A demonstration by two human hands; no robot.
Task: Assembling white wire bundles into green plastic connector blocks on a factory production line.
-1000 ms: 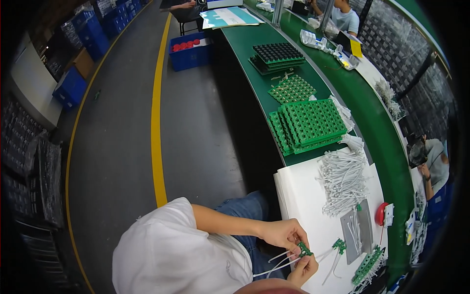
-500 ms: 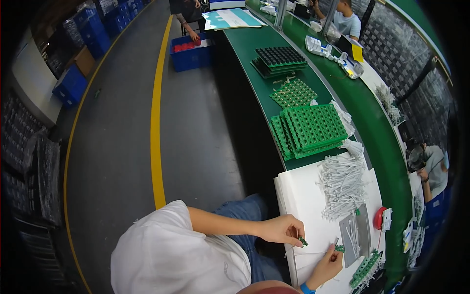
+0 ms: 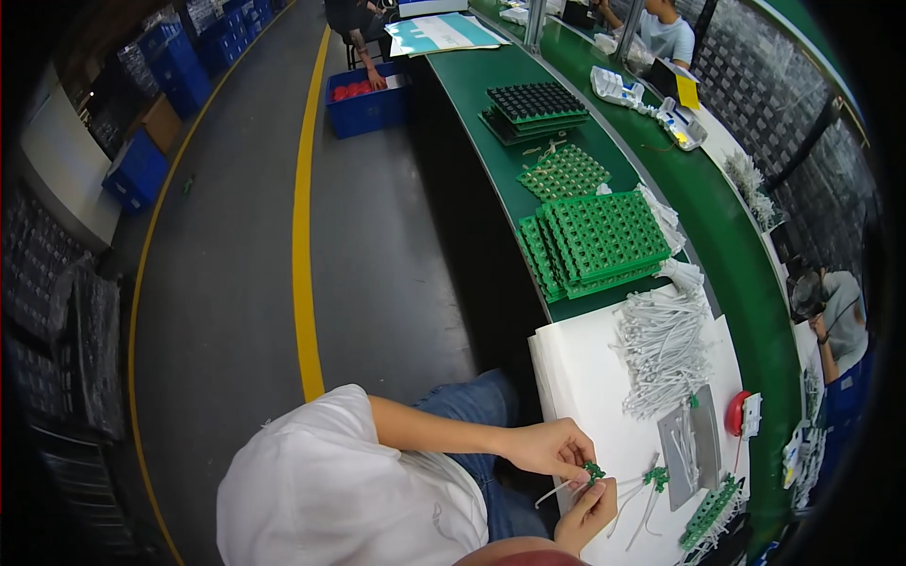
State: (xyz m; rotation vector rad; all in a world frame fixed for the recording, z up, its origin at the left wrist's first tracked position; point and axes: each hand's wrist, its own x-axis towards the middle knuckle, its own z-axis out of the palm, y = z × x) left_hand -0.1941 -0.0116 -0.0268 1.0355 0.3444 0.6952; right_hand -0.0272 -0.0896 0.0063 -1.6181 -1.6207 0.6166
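Observation:
My left hand [image 3: 550, 445] pinches a small green circuit board [image 3: 593, 473] over the near edge of the white work surface. A white cable [image 3: 553, 493] trails from beneath those fingers. Just below, my right hand [image 3: 587, 517] has its fingertips closed at the same board; whether they grip the board or a wire is hidden. To the right lies another green circuit board with white wires [image 3: 656, 478]. Beside it stands a grey metal holder [image 3: 699, 439] with white cables in it. A large pile of white cables [image 3: 663, 354] lies farther back.
Stacked green circuit panels [image 3: 609, 241] and black trays [image 3: 536, 104] stand along the green bench. A red round object [image 3: 739, 413] and a green strip with wires [image 3: 710, 514] are at right. Co-workers sit across the bench; another reaches into a blue bin [image 3: 373, 115].
My right hand has let go of the wired green board, which now lies on the work surface. It has moved left to the board in my left hand.

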